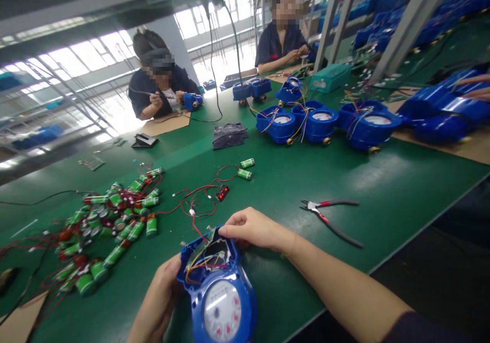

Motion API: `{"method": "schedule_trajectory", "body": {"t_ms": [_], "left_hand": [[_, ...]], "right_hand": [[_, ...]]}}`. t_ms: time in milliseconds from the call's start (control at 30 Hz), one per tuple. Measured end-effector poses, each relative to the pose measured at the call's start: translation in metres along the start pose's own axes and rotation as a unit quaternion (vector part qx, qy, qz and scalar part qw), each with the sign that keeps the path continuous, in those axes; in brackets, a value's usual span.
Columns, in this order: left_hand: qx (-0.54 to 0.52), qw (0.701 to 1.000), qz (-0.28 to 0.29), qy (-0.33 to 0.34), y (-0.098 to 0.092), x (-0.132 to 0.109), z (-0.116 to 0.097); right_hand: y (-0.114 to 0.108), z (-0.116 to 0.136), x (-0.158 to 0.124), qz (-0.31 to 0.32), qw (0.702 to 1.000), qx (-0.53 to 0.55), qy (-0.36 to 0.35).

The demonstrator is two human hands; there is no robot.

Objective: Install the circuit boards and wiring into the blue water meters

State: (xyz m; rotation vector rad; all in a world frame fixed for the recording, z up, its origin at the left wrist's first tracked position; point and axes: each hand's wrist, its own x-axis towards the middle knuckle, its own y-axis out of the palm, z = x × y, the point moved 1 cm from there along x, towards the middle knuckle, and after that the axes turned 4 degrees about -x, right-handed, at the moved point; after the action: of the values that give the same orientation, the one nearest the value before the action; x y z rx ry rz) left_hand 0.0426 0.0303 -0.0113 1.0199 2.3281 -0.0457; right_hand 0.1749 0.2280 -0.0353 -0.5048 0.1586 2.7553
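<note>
A blue water meter (245, 293) sits at the near edge of the green table (279, 182), dial toward the person, wiring compartment open on its far side. The left hand (165, 279) is partly curled against the meter's left flank, steadying it. The right hand (255, 229) reaches over the compartment's far right rim, thumb and forefinger drawn close together by the end of a tilted circuit board (199, 251); whether they pinch it, I can't tell. Red wires run from the board toward a small lit red display (222, 193), just beyond.

To the left lies a tangled heap of green cylindrical batteries (114, 255); two more batteries (245, 174) lie past the display. Red-and-black cutting pliers (324, 220) rest spread open to the right. Farther off are a dark cloth (229, 135), more blue meters (320, 128) and two co-workers (164, 85) seated at their work.
</note>
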Motion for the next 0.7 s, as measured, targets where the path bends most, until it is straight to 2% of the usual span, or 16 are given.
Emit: {"method": "schedule_trajectory", "body": {"t_ms": [333,700], "left_hand": [[0.015,0.999,0.033,0.018,-0.0001,0.0032,0.0016],[0.025,1.000,0.018,0.006,0.0070,-0.0025,-0.0020]], "right_hand": [[0.0013,0.0049,0.0001,0.001,1.000,0.014,0.000],[0.0007,0.0075,-0.0012,0.002,1.000,0.025,0.004]]}}
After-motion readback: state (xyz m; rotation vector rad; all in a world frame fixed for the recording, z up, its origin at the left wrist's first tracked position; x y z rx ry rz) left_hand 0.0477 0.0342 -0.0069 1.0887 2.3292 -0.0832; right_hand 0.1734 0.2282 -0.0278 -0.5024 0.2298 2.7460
